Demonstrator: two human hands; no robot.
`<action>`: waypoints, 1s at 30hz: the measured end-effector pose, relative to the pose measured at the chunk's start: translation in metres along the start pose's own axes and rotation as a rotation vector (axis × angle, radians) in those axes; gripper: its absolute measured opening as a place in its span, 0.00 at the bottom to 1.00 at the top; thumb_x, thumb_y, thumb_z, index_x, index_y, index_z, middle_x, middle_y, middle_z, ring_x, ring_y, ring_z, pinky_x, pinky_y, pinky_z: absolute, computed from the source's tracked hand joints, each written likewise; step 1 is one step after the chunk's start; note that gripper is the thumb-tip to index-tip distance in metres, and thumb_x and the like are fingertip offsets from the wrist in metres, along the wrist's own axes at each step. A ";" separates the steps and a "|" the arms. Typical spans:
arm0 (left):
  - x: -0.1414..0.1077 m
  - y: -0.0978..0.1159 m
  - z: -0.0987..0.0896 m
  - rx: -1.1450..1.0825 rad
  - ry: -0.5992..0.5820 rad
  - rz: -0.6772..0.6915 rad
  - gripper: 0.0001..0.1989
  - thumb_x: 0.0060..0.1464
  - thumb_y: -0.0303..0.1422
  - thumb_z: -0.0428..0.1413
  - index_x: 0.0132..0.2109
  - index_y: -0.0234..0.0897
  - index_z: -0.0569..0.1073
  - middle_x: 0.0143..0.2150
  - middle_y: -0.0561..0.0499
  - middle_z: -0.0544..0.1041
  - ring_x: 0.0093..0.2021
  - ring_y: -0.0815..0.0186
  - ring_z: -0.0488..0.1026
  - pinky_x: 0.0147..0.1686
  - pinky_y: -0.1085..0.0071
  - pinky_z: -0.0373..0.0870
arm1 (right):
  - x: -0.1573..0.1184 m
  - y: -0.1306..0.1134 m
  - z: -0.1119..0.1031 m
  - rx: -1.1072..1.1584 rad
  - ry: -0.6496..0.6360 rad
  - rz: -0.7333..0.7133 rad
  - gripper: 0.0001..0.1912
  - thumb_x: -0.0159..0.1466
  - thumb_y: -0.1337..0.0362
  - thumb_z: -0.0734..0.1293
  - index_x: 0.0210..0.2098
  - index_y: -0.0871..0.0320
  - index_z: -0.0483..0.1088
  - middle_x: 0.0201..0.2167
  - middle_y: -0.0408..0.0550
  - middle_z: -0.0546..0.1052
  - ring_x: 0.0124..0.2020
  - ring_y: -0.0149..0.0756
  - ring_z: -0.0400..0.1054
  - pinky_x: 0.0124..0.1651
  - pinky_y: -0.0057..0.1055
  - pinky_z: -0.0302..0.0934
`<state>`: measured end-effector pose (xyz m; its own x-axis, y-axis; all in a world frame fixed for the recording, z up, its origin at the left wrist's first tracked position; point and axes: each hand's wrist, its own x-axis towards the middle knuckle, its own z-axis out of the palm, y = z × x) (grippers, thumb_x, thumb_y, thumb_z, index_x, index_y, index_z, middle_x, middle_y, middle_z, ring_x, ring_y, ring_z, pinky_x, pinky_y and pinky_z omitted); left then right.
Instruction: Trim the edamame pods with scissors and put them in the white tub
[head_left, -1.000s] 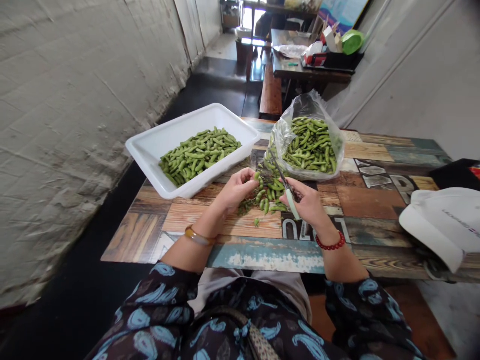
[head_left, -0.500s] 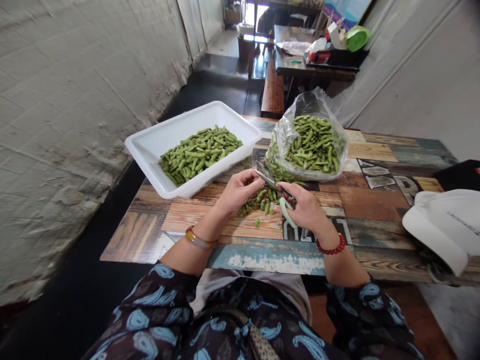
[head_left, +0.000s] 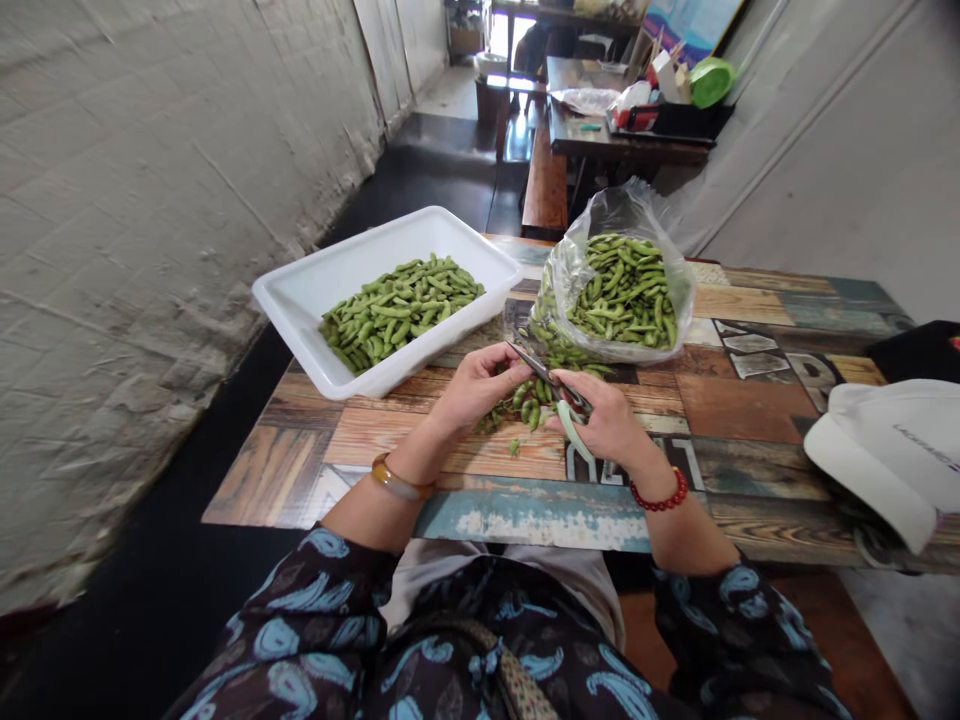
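My right hand (head_left: 600,415) grips scissors (head_left: 571,420) with pale green handles, their blades slanting up and left. The blade tips reach the fingers of my left hand (head_left: 480,385), which is closed in a pinch on what looks like an edamame pod, mostly hidden by the fingers. Under both hands lies a small pile of edamame pods (head_left: 532,405) with stem scraps. Beyond my left hand stands a white plastic tub (head_left: 300,345) holding many green pods (head_left: 401,310). An open clear plastic bag (head_left: 559,270), full of pods, sits beyond my right hand.
The patchwork-print table (head_left: 517,515) ends close to my lap. At its right side lie a white cap (head_left: 881,440) and a black item (head_left: 919,350). A rough white wall (head_left: 187,150) runs along the left. Farther back are a wooden bench (head_left: 546,180) and another table (head_left: 570,75).
My right hand shifts slightly on the scissors, its fingers and the handles changing position a little. My left hand stays nearly in place. The tub and bag have not moved.
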<state>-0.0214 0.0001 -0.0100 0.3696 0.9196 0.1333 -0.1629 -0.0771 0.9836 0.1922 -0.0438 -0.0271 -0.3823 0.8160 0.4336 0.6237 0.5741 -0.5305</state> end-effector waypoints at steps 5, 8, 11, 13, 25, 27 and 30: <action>-0.001 0.000 0.000 0.030 -0.011 -0.019 0.14 0.53 0.41 0.62 0.34 0.32 0.76 0.29 0.52 0.69 0.28 0.72 0.61 0.28 0.74 0.57 | -0.001 0.001 -0.001 -0.034 0.004 -0.018 0.26 0.62 0.56 0.70 0.56 0.59 0.67 0.47 0.58 0.77 0.47 0.48 0.73 0.51 0.45 0.70; -0.001 0.001 0.000 0.054 -0.022 -0.028 0.15 0.53 0.42 0.61 0.33 0.32 0.75 0.28 0.53 0.67 0.26 0.73 0.58 0.26 0.74 0.54 | -0.001 0.003 -0.002 -0.050 0.006 -0.015 0.25 0.62 0.57 0.70 0.56 0.60 0.67 0.48 0.59 0.77 0.46 0.47 0.74 0.50 0.45 0.70; -0.001 0.003 0.000 0.053 -0.028 -0.033 0.16 0.53 0.42 0.61 0.32 0.32 0.74 0.26 0.54 0.65 0.25 0.74 0.56 0.25 0.74 0.52 | -0.002 0.005 -0.002 -0.054 0.009 -0.006 0.25 0.62 0.57 0.69 0.56 0.59 0.68 0.48 0.58 0.78 0.46 0.46 0.74 0.50 0.44 0.70; -0.001 0.003 0.000 0.055 -0.033 -0.039 0.15 0.53 0.42 0.61 0.32 0.32 0.74 0.26 0.54 0.65 0.25 0.73 0.57 0.25 0.74 0.53 | -0.003 0.006 -0.001 -0.054 0.009 0.000 0.24 0.62 0.56 0.70 0.56 0.59 0.69 0.48 0.57 0.78 0.46 0.46 0.74 0.50 0.43 0.71; 0.003 0.007 -0.002 -0.309 0.117 -0.165 0.15 0.47 0.37 0.65 0.33 0.36 0.66 0.21 0.59 0.66 0.17 0.77 0.57 0.18 0.79 0.47 | 0.000 0.006 0.000 -0.014 0.094 0.107 0.24 0.63 0.54 0.68 0.54 0.58 0.69 0.47 0.56 0.78 0.47 0.46 0.74 0.50 0.42 0.70; 0.004 0.008 -0.003 -0.365 0.131 -0.180 0.17 0.45 0.36 0.66 0.33 0.35 0.66 0.24 0.57 0.70 0.18 0.78 0.59 0.17 0.80 0.48 | 0.001 0.005 -0.001 -0.030 0.052 0.092 0.24 0.62 0.54 0.69 0.55 0.57 0.67 0.45 0.55 0.77 0.44 0.45 0.74 0.48 0.43 0.70; 0.004 0.010 -0.002 -0.394 0.129 -0.173 0.18 0.44 0.36 0.67 0.33 0.34 0.66 0.25 0.55 0.72 0.18 0.78 0.60 0.17 0.80 0.49 | 0.002 0.003 0.000 -0.044 -0.004 0.050 0.26 0.61 0.55 0.70 0.56 0.56 0.65 0.43 0.53 0.76 0.39 0.43 0.72 0.45 0.42 0.70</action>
<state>-0.0234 0.0037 -0.0002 0.3092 0.9484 -0.0703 -0.4541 0.2122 0.8653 0.1933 -0.0408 -0.0278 -0.3527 0.8441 0.4039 0.6712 0.5290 -0.5193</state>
